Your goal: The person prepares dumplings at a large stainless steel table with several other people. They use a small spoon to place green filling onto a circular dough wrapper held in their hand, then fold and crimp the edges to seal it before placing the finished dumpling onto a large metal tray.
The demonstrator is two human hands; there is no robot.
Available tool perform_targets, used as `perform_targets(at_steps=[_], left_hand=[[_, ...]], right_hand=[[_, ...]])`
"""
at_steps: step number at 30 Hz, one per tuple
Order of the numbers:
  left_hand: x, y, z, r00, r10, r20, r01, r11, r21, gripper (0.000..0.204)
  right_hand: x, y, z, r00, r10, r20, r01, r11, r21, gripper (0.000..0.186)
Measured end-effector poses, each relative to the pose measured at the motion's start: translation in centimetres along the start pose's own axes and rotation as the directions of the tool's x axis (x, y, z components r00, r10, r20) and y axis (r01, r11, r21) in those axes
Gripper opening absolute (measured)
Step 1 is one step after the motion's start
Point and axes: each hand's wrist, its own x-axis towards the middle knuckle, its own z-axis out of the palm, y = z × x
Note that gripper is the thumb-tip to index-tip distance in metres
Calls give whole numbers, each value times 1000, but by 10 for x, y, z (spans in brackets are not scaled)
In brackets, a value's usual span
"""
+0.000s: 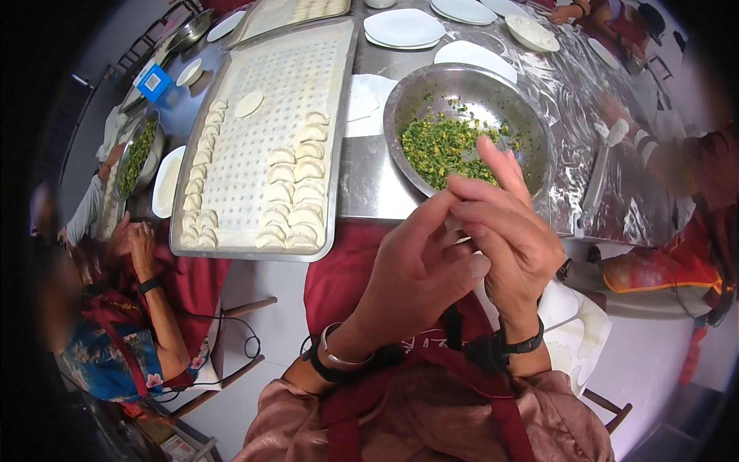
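My left hand (409, 266) and my right hand (517, 245) meet in front of me, just short of a steel bowl. Their fingertips press together and the fingers curl over one another. Whatever lies between them, if anything, is hidden by the fingers. One finger of my right hand points up over the bowl's near rim. Inside the steel bowl (531, 115) is a chopped green and yellow filling (439, 146). To the left, a large metal tray (332, 192) carries rows of folded dumplings (296, 192) and one flat round wrapper (249, 104).
White plates (404, 29) stand behind the bowl. A floured stretch of metal table (570, 77) lies at right, where another person's hand (616, 115) is near a long metal bar (596, 181). At left, another person's hands (137, 240) are by a second filling bowl (154, 150).
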Motion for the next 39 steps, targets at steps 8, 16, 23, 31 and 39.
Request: perform_targets(at_steps=[8, 16, 23, 31, 39], left_hand=[[9, 12, 5, 973, -228, 19, 210, 860, -464, 56], [27, 27, -2, 949, -312, 47, 297, 934, 197, 49], [32, 11, -8, 981, -96, 169, 43, 955, 292, 29], [52, 50, -110, 928, -226, -295, 196, 972, -127, 31], [91, 24, -239, 865, -3, -502, 325, 765, 557, 33]], right_hand=[[1, 5, 8, 987, 130, -94, -123, 989, 78, 38], [4, 14, 11, 997, 6, -81, -20, 986, -168, 42], [0, 12, -2, 996, 14, -88, -42, 942, -332, 60], [-45, 94, -72, 750, 299, -590, -381, 924, -16, 37], [-125, 200, -60, 673, 451, -586, -601, 795, -78, 28]])
